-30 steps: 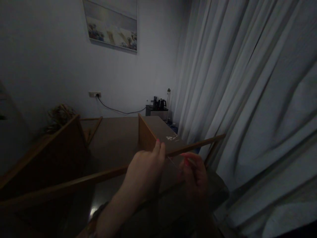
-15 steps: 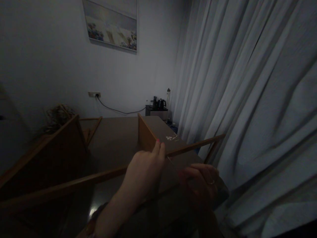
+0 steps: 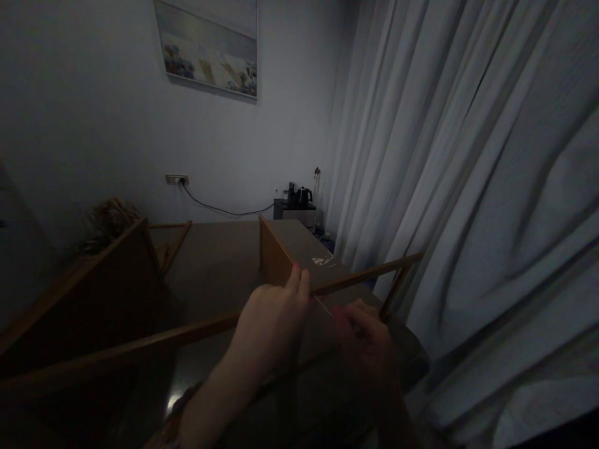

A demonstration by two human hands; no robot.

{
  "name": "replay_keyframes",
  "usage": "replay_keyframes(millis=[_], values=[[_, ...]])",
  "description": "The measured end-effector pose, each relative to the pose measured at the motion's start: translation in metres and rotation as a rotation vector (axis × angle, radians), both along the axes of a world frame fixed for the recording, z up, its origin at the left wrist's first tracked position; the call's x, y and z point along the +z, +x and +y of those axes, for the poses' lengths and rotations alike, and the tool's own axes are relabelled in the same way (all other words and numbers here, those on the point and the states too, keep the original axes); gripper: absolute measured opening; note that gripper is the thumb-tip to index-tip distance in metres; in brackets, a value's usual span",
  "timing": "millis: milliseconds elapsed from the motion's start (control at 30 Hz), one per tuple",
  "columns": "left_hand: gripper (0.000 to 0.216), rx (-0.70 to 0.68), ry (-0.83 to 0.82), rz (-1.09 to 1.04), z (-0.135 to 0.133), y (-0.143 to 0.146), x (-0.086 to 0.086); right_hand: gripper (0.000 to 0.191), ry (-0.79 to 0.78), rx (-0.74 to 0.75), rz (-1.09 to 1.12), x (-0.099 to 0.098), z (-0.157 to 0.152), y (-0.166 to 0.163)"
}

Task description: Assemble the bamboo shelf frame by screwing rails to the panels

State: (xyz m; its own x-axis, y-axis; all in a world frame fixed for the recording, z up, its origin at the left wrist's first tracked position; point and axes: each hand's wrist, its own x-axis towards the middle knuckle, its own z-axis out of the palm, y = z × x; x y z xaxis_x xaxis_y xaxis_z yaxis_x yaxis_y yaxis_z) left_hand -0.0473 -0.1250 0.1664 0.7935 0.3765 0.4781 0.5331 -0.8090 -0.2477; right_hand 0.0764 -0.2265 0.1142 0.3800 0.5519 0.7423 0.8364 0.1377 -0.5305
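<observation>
My left hand (image 3: 274, 318) is closed around a long wooden rail (image 3: 187, 333), at the spot where an upright wooden panel (image 3: 276, 249) meets it. From the near side of the rail, just by the left fingers, sticks out a thin metal rod (image 3: 324, 306) that looks like a hex key. My right hand (image 3: 367, 340) pinches the rod's outer end, and its grip hides that end. The rail slants from the lower left up to a short wooden crosspiece (image 3: 397, 290) at the right.
The wooden frame rests on a dark table (image 3: 210, 249). A larger wooden panel (image 3: 93, 280) stands at the left. White scraps (image 3: 322, 260) lie near the table's right edge. Curtains (image 3: 468, 218) hang close on the right. A black kettle (image 3: 304, 197) stands on a cabinet behind.
My right hand has moved left and up, its fingers closing on the end of the thin rod. The left hand keeps its hold on the rail.
</observation>
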Motion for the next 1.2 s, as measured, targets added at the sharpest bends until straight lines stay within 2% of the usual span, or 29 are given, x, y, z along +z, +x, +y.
replay_keyframes(millis=[100, 167, 267, 367, 667, 767, 867, 967, 1100, 1200], values=[[0.039, -0.001, -0.007, -0.008, 0.0, 0.0, 0.0, 0.02, 0.111, -0.075, -0.159, 0.003, -0.006, 0.004], [0.039, 0.0, -0.016, -0.003, 0.0, 0.0, 0.0, 0.012, 0.161, -0.071, -0.265, 0.005, -0.01, 0.007], [0.041, 0.002, -0.019, 0.01, -0.001, -0.001, 0.001, 0.013, 0.19, -0.033, -0.448, 0.008, -0.015, 0.009], [0.04, 0.007, -0.016, 0.022, -0.002, -0.001, 0.003, 0.011, 0.175, -0.055, -0.583, 0.01, -0.016, 0.011], [0.039, 0.022, -0.041, 0.036, -0.002, -0.001, 0.003, 0.023, 0.197, -0.096, -0.527, 0.005, -0.002, 0.007], [0.041, 0.012, -0.055, 0.04, -0.002, 0.0, 0.004, 0.017, 0.202, -0.119, -0.525, 0.004, 0.0, 0.005], [0.042, 0.025, -0.081, 0.057, -0.003, 0.0, 0.006, 0.02, 0.221, -0.151, -0.524, 0.004, -0.001, 0.004], [0.043, 0.041, -0.094, 0.068, -0.003, 0.0, 0.006, 0.019, 0.179, -0.171, -0.583, 0.006, -0.002, 0.003], [0.042, 0.021, -0.058, 0.027, -0.003, 0.0, 0.003, 0.028, 0.114, -0.192, -0.625, 0.008, -0.004, 0.001], [0.042, 0.004, -0.041, 0.003, -0.003, 0.0, 0.002, 0.025, 0.112, -0.221, -0.637, 0.01, -0.003, -0.003]])
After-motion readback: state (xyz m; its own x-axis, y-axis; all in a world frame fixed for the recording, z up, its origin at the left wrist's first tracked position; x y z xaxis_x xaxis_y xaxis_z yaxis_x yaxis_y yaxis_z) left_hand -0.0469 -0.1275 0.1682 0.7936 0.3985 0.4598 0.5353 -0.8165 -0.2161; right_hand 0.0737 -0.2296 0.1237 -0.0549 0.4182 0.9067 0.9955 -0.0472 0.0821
